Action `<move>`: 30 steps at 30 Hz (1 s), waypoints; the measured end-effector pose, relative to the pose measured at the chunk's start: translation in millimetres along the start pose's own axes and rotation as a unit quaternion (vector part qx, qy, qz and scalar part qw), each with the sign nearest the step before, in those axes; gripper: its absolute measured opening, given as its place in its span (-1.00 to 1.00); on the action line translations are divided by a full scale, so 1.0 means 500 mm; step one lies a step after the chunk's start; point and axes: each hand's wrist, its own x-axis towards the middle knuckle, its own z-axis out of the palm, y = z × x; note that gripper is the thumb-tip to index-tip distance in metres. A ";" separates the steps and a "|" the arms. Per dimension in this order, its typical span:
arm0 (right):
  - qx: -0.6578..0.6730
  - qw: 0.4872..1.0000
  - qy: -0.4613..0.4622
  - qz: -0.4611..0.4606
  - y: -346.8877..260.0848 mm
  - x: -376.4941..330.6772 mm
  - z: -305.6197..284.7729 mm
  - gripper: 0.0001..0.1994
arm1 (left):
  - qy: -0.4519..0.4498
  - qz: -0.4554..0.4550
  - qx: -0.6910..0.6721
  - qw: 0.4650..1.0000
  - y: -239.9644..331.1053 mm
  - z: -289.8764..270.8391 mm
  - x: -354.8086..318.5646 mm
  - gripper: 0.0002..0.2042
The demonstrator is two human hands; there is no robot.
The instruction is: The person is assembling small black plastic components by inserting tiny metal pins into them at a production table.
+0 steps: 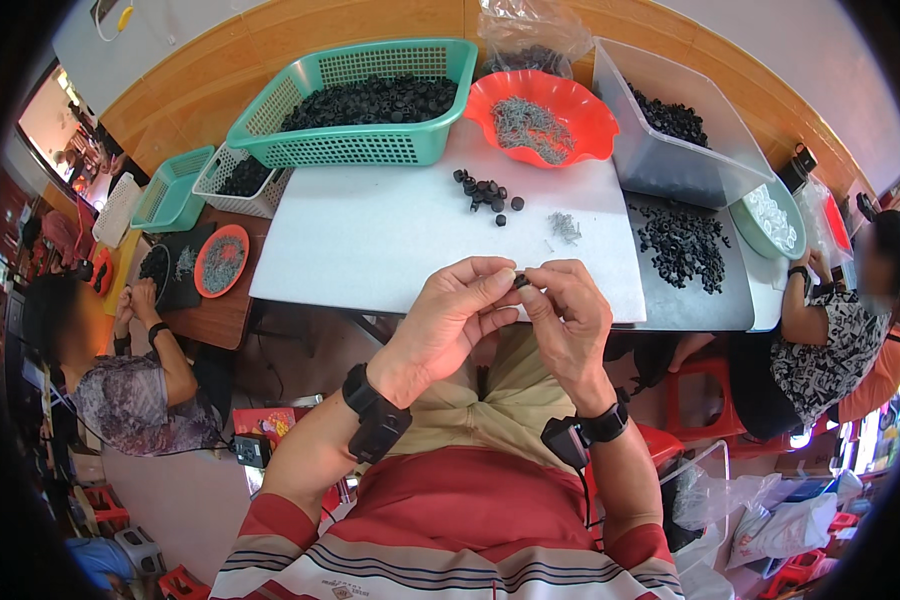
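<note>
My left hand [457, 312] and my right hand [568, 310] meet above the near edge of the white board [370, 240]. Together they pinch one small black plastic part [521, 281] between their fingertips. Several more black parts [485, 192] lie in a loose cluster on the board beyond my hands, next to a little pile of thin metal springs [564, 227]. Both wrists wear black bands.
A green basket [350, 145] of black parts, an orange bowl [580, 130] of metal springs and a clear bin [670, 160] stand at the back. Loose black parts [682, 245] lie to the right. One person sits on my left [135, 385], another on my right [835, 335].
</note>
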 end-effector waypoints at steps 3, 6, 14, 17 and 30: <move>-0.010 1.000 -0.004 -0.004 -0.006 0.000 -0.001 -0.78 | -0.001 0.003 0.002 1.000 -0.005 0.001 0.000 -0.84; -0.051 0.997 0.002 -0.056 -0.011 0.000 -0.002 -0.78 | -0.001 0.003 0.003 1.000 -0.011 0.002 0.000 -0.84; -0.178 0.976 0.012 -0.128 -0.007 -0.002 0.003 -0.74 | 0.034 0.005 0.006 0.999 -0.015 0.016 -0.004 -0.84; -0.200 0.970 0.007 -0.139 -0.001 -0.004 0.004 -0.72 | 0.028 0.005 0.010 1.000 -0.019 0.012 -0.002 -0.84; -0.136 0.984 0.088 -0.076 0.039 -0.010 -0.032 -0.78 | 0.072 0.266 0.484 0.831 0.009 0.018 0.076 -0.76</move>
